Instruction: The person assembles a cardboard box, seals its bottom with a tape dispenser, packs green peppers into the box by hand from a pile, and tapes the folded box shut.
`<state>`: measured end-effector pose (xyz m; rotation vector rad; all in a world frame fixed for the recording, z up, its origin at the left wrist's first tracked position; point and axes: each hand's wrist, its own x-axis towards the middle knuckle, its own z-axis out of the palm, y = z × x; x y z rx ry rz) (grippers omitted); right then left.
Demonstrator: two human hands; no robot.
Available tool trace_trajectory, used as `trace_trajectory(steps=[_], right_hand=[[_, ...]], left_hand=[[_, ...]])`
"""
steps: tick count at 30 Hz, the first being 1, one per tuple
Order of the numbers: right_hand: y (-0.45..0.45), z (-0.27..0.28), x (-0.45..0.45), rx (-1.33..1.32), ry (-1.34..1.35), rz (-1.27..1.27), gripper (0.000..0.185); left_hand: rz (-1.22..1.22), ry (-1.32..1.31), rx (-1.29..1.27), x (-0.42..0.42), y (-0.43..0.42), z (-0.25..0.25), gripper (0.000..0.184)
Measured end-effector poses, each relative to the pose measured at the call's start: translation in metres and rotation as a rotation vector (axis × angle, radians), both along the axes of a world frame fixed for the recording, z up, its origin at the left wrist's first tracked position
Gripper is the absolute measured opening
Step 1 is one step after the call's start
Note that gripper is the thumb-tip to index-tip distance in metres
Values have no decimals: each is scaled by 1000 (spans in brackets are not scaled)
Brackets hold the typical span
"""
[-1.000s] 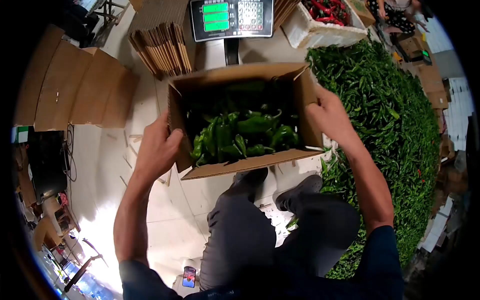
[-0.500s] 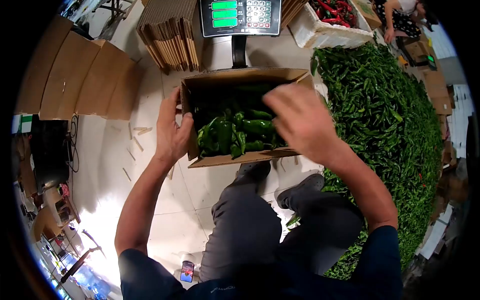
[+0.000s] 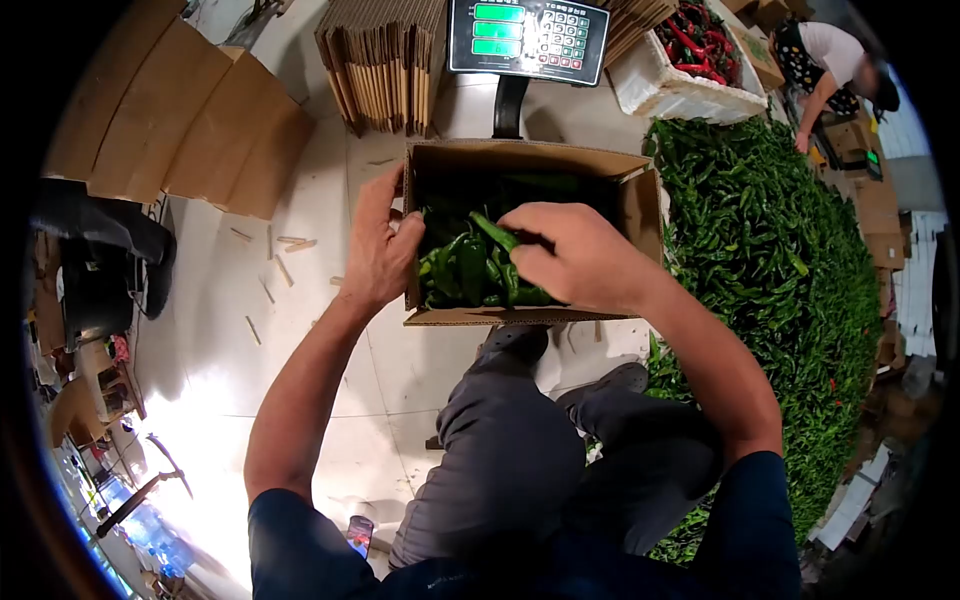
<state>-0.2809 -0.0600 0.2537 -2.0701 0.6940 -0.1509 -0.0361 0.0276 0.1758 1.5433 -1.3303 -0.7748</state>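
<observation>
A cardboard box stands in front of me with green peppers inside. My left hand is closed over the box's left wall, thumb on the inner side and fingers outside. Over the middle of the box, my right hand pinches a long green pepper between thumb and fingers. Its stalk end or tip points up and left; which one I cannot tell. The right hand hides part of the peppers beneath it, and the box's far side lies in shadow.
A scale display rises behind the box. Flattened cartons stand beside it. A foam crate holds red peppers. A large heap of green peppers covers the right side, with a person beyond. Larger cartons stand left.
My right hand has come down into the box and now holds a pepper. The view has shifted, so the box sits further right. A dark-clothed leg appears at the left.
</observation>
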Motion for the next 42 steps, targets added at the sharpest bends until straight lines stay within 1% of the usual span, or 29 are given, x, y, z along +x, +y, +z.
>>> trace_trajectory(steps=[1, 3, 4, 5, 7, 10, 13, 14, 17, 19, 21, 22, 25, 26, 27, 28, 29, 31, 32, 33, 35, 37, 39, 40, 41, 42], right_hand=[[1, 2, 2, -301, 27, 117, 30], [2, 9, 16, -169, 647, 363, 33], [0, 11, 25, -149, 733, 385, 36], [-2, 1, 31, -262, 554, 240, 34], [-8, -40, 44, -475, 180, -39, 31], [-18, -76, 91, -698, 127, -36, 17], [-16, -83, 115, -495, 355, 56, 13], [-17, -80, 112, -450, 319, -38, 17], [-33, -62, 82, -75, -208, -251, 20], [-38, -47, 67, 592, -586, -411, 18], [-39, -18, 48, 551, -647, -323, 14], [-38, -10, 40, 472, -576, -314, 15], [-26, -22, 29, 136, -461, -233, 19], [-19, -32, 26, 5, -353, -228, 19], [-20, -48, 19, -352, -245, -146, 19], [-17, -49, 12, -518, -201, -114, 19], [-14, -46, 4, -686, -155, -81, 20], [-12, -26, -15, -555, -251, -175, 20], [-9, -14, -28, -524, -209, -277, 17], [-10, -3, -43, -565, -115, -347, 15], [-21, 1, -81, -672, -123, -432, 15], [-28, -10, -120, -610, -59, -648, 14], [-16, -7, -131, -608, 35, -597, 13], [-10, -7, -135, -608, 79, -567, 13], [-2, -4, -123, -550, 86, -456, 14], [6, 1, -108, -581, 147, -283, 21]], left_hand=[[3, -16, 0, 0, -1, 0, 55], [-1, 68, -10, 3, 1, 0, 55], [-3, 109, -13, 4, 3, 1, 55], [-8, 131, -19, 6, 4, 0, 54], [-6, 172, -33, 9, 7, -5, 54], [33, 148, -8, 4, 7, -5, 53], [5, 151, 53, 5, 6, -1, 55], [10, 185, 31, 6, 7, -3, 54], [51, 270, -5, 8, 13, -13, 51], [50, 286, 2, 6, 11, -11, 50], [32, 231, -13, 5, 5, -11, 50], [28, 203, -19, 5, 5, -12, 49], [-13, 190, 28, 6, 7, -8, 53], [-6, 215, 34, 5, 8, -7, 54], [4, 239, 41, 5, 9, -7, 54], [11, 263, 47, 5, 10, -6, 55], [-3, 157, -32, 8, 11, -7, 56], [-21, -48, -172, 18, 19, -12, 59], [-40, -174, -181, 21, 21, -6, 66], [-101, -294, -221, 26, 21, -4, 68], [-225, -536, -310, 36, 17, 0, 72], [-390, -597, -306, 37, 5, 8, 76], [-544, -646, -341, 26, -13, 19, 76], [-599, -680, -308, 18, -20, 22, 80], [-605, -664, -302, 12, -26, 22, 81], [-617, -649, -295, 6, -32, 20, 81]])
